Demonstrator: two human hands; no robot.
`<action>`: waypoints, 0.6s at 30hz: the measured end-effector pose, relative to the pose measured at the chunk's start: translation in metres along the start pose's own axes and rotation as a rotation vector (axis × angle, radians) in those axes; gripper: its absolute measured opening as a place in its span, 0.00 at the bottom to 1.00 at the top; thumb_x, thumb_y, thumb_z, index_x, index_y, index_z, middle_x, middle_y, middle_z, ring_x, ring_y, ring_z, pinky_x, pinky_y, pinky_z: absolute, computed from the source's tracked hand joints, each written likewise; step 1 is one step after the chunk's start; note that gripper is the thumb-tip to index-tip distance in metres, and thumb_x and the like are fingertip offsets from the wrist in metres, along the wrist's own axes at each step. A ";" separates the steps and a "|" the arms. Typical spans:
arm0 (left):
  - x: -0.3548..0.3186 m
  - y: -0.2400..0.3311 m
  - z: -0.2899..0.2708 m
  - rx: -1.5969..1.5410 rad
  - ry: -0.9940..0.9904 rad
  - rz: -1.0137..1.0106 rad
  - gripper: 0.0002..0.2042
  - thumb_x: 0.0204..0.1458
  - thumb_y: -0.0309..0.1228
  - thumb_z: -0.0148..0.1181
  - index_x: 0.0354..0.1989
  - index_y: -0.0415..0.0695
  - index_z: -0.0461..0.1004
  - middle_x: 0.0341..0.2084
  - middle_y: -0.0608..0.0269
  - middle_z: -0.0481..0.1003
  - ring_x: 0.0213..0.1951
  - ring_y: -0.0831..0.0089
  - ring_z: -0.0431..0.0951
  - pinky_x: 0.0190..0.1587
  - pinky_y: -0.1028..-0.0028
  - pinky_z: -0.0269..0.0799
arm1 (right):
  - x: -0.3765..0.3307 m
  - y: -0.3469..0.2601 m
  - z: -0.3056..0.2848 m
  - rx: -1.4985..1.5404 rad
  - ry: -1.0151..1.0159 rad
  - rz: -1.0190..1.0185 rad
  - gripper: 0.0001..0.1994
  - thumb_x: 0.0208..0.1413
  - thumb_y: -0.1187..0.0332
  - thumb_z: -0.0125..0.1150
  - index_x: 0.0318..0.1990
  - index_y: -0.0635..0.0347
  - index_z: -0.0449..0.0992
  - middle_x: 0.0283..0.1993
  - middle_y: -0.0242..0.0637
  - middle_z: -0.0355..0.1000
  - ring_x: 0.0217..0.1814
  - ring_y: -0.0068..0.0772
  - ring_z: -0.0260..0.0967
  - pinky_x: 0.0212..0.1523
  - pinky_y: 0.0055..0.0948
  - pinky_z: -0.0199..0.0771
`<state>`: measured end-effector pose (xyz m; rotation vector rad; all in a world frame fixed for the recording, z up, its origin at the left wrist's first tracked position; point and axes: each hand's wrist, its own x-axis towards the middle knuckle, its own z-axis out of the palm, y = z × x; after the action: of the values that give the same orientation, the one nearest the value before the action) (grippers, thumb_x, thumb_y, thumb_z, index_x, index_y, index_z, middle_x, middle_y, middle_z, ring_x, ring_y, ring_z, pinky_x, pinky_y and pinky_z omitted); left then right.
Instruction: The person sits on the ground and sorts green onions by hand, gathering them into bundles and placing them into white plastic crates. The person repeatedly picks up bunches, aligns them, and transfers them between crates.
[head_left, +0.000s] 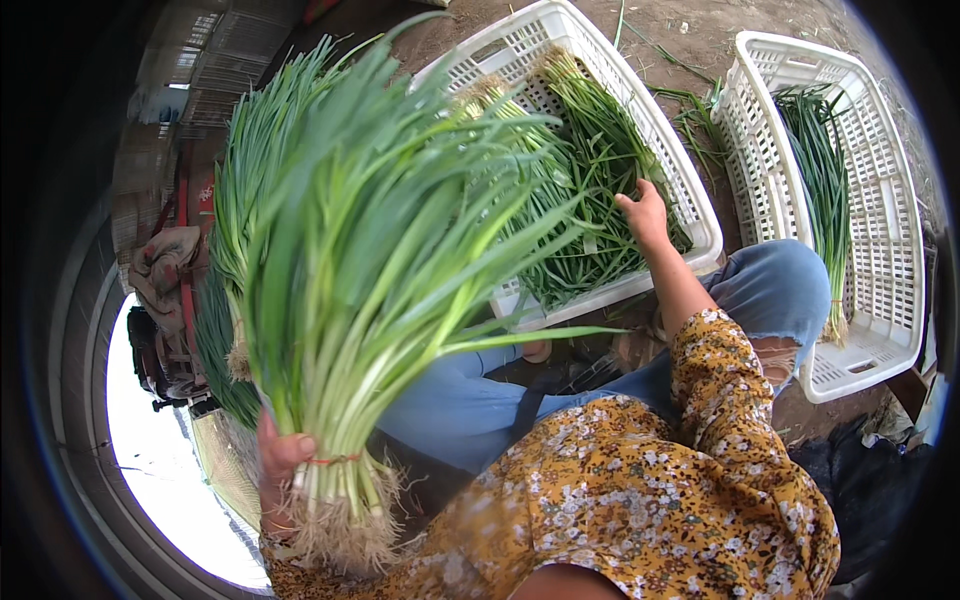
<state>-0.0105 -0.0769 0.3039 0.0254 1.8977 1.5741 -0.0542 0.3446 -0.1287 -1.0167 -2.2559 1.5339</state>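
My left hand is closed round the root end of a large bunch of green garlic. The bunch stands upright, its long flat leaves fanning up and to the right, partly blurred. A thin red tie circles its pale stems above the shaggy roots. Over the near right side of a white plastic crate my right hand reaches out, thumb and a finger apart, nothing visible in its grasp. Right by it lie loose green leaves and more bunches in the crate; the held bunch hides part of them.
A second white crate on the right holds a tied green bunch. More greens are piled at the left, beside a red frame with a brown cloth. My bent knee is between the crates. Scraps of leaf litter the dirt ground.
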 end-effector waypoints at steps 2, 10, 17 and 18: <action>-0.006 0.036 -0.002 0.185 0.129 0.055 0.38 0.40 0.41 0.66 0.54 0.25 0.61 0.35 0.39 0.76 0.32 0.59 0.81 0.38 0.69 0.82 | -0.031 -0.016 0.010 -0.223 -0.153 0.028 0.35 0.43 0.59 0.70 0.59 0.62 0.65 0.66 0.52 0.55 0.56 0.54 0.67 0.54 0.45 0.70; 0.138 0.057 0.039 0.582 0.202 0.146 0.35 0.38 0.26 0.62 0.60 0.34 0.60 0.45 0.51 0.74 0.41 0.62 0.79 0.47 0.68 0.74 | -0.065 -0.034 0.014 -0.774 -0.519 -0.043 0.14 0.49 0.67 0.59 0.44 0.61 0.76 0.69 0.47 0.51 0.56 0.61 0.66 0.55 0.58 0.62; 0.203 -0.055 0.036 1.835 -0.071 -0.129 0.41 0.38 0.27 0.63 0.66 0.39 0.55 0.35 0.43 0.74 0.36 0.52 0.78 0.39 0.61 0.75 | -0.037 -0.059 -0.019 -0.625 -0.704 -0.150 0.26 0.50 0.62 0.62 0.56 0.61 0.67 0.62 0.52 0.63 0.55 0.54 0.69 0.54 0.46 0.71; 0.194 -0.069 0.038 1.910 -0.075 -0.053 0.40 0.38 0.26 0.62 0.66 0.37 0.55 0.35 0.44 0.73 0.36 0.53 0.77 0.39 0.62 0.75 | -0.046 -0.072 -0.022 -0.622 -0.877 -0.185 0.27 0.49 0.59 0.64 0.55 0.63 0.69 0.57 0.53 0.67 0.56 0.51 0.69 0.54 0.44 0.71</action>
<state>-0.1167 0.0170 0.1497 0.7712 2.4882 -0.7003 -0.0383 0.3156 -0.0470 -0.1716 -3.4421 1.3678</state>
